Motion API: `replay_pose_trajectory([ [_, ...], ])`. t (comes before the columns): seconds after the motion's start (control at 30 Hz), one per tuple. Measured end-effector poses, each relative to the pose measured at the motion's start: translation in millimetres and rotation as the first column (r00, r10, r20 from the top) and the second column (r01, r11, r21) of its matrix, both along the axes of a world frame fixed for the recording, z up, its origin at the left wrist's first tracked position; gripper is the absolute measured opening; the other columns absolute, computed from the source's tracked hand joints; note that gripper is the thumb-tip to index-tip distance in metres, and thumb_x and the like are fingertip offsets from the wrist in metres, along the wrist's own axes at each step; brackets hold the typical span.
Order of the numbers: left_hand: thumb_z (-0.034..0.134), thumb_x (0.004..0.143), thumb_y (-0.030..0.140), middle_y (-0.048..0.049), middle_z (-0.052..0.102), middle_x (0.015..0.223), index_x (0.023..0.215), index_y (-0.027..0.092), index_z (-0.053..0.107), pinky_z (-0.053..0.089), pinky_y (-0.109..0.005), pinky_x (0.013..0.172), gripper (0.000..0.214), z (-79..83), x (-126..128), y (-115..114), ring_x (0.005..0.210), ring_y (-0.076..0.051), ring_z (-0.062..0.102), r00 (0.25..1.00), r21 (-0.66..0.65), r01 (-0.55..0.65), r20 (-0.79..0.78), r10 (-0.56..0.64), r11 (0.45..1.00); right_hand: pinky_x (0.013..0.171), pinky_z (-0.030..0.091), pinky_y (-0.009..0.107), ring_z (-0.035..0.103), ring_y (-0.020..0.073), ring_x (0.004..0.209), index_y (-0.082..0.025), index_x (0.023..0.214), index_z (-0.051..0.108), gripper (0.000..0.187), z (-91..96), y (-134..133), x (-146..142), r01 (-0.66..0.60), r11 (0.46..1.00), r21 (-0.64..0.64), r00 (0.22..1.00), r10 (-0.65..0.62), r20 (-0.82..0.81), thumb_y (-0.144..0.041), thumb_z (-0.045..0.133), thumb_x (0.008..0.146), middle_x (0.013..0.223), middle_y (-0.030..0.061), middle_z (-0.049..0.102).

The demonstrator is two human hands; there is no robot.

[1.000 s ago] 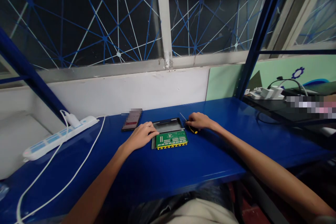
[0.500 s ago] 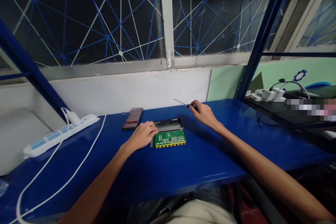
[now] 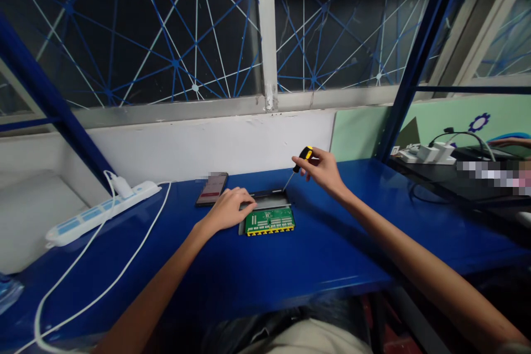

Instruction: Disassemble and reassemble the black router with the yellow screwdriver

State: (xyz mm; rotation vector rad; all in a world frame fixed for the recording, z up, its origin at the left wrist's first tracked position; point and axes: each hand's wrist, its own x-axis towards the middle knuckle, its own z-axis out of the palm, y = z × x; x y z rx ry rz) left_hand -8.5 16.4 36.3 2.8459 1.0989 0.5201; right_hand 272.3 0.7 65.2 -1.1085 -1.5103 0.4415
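A green circuit board (image 3: 269,220) with a row of yellow connectors along its near edge lies in a dark metal case (image 3: 269,201). My left hand (image 3: 230,209) is at the left side of the case, its fingers curled and thumb and forefinger close together on the edge; the fingertips are partly hidden. In my right hand (image 3: 321,170) is a screwdriver (image 3: 296,167) with a black and yellow handle. Its shaft slants down and left, and the tip is at the far right corner of the case. Whether the tip touches it, I cannot tell.
Behind my left hand lies a phone (image 3: 212,188). A white power strip (image 3: 103,213) with a looping white cable (image 3: 136,257) occupies the left of the blue table (image 3: 332,254). Chargers (image 3: 435,152) and part of another person's arm (image 3: 514,142) are at far right.
The screwdriver has swung from nearly level, pointing left, to tip-down at the case's far corner. My right hand has turned, bringing the handle upright. My left hand stays at the case.
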Motion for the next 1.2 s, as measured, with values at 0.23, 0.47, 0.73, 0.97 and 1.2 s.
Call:
replay_pose_trajectory([
  [0.23, 0.053, 0.09, 0.037, -0.0057, 0.067, 0.087, 0.1, 0.022, 0.072, 0.043, -0.031, 0.069, 0.026, 12.8, 59.2, -4.6, 0.078, -0.02, 0.06, 0.989, -0.03, 0.02, 0.146, -0.015, 0.999, 0.041, 0.043, 0.023, 0.063, 0.0141, 0.048, -0.02, 0.083, 0.046, 0.038, -1.8, 5.8, -28.2, -0.089, 0.996, -0.004, 0.992, 0.089, 0.085, -0.057, 0.055, 0.084, 0.068, 0.002, 0.063],
  [0.47, 0.048, 0.091, 0.029, -0.0031, 0.064, 0.075, 0.082, 0.018, 0.073, 0.04, -0.027, 0.063, 0.028, -9.0, 78.7, -0.4, 0.066, -0.016, 0.058, 0.969, -0.085, 0.02, 0.246, 0.002, 0.996, 0.047, 0.044, 0.024, 0.064, 0.0147, 0.05, -0.021, 0.086, 0.042, 0.033, -6.3, -7.2, -30.6, -0.091, 0.996, -0.012, 0.982, 0.092, 0.163, -0.053, 0.05, 0.088, 0.062, 0.0008, 0.063],
  [0.73, 0.052, 0.089, 0.024, -0.0028, 0.064, 0.076, 0.08, 0.018, 0.072, 0.041, -0.027, 0.065, 0.023, -21.7, 77.2, -4.7, 0.069, -0.017, 0.058, 0.963, -0.103, 0.031, 0.271, -0.002, 0.994, 0.049, 0.045, 0.026, 0.064, 0.0156, 0.049, -0.022, 0.087, 0.043, 0.031, -9.4, -11.1, -31.7, -0.108, 0.993, -0.057, 0.974, 0.117, 0.196, -0.052, 0.049, 0.089, 0.06, 0.0015, 0.065],
  [0.97, 0.054, 0.088, 0.022, -0.0019, 0.066, 0.077, 0.085, 0.018, 0.073, 0.04, -0.025, 0.066, 0.019, -24.8, 77.1, -2.4, 0.07, -0.016, 0.059, 0.969, -0.131, 0.043, 0.248, -0.009, 0.99, 0.052, 0.044, 0.026, 0.066, 0.0179, 0.055, -0.022, 0.086, 0.044, 0.028, -16.4, -10.7, -31.1, -0.077, 0.997, -0.024, 0.965, 0.08, 0.25, -0.049, 0.049, 0.09, 0.058, 0.0013, 0.066],
  [1.2, 0.054, 0.089, 0.023, -0.0013, 0.066, 0.079, 0.086, 0.019, 0.073, 0.04, -0.023, 0.067, 0.019, -23.8, 77.3, -5.2, 0.07, -0.015, 0.059, 0.974, -0.137, 0.007, 0.224, 0.024, 0.991, 0.051, 0.043, 0.025, 0.065, 0.0163, 0.052, -0.022, 0.085, 0.043, 0.025, -17.1, -9.6, -31.6, -0.081, 0.997, -0.01, 0.969, 0.081, 0.233, -0.046, 0.051, 0.09, 0.061, 0.0011, 0.066],
])
